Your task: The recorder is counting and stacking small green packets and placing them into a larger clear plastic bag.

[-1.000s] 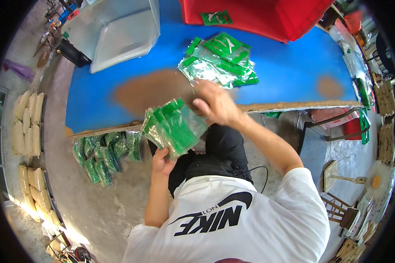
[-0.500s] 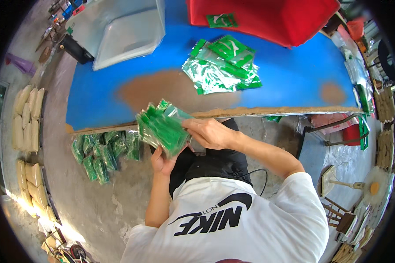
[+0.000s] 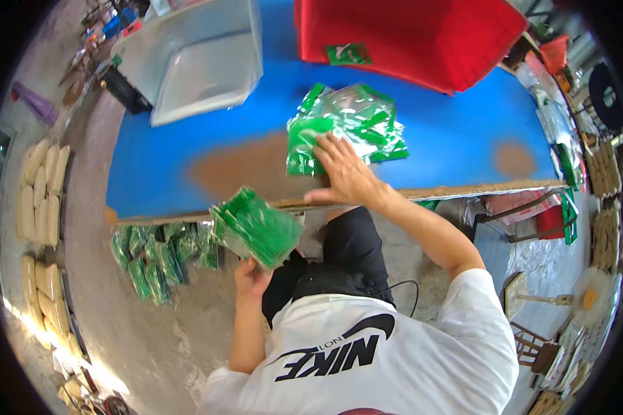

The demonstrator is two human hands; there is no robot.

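Observation:
My left hand (image 3: 251,277) grips the lower edge of a clear plastic bag filled with flat green pieces (image 3: 259,228), in front of the table's near edge. My right hand (image 3: 342,169) reaches over the table edge with fingers stretched out and the thumb apart. Its fingertips rest on a green-and-clear packet (image 3: 308,142) at the left side of a loose pile of similar flat packets (image 3: 374,114). The undersides of the right fingers are hidden. The pile lies on the blue table (image 3: 457,131), partly over a worn brown patch.
A red bin (image 3: 408,41) stands at the back, a single green packet (image 3: 348,54) at its front. A translucent bin (image 3: 208,69) is at the back left. Several filled green bags (image 3: 156,263) lie on the floor left of my legs. A fan (image 3: 588,297) stands at the right.
My right hand has left the bag and moved forward onto the packet pile, where a packet now lies at the left. The left hand keeps the bag, shifted slightly toward me.

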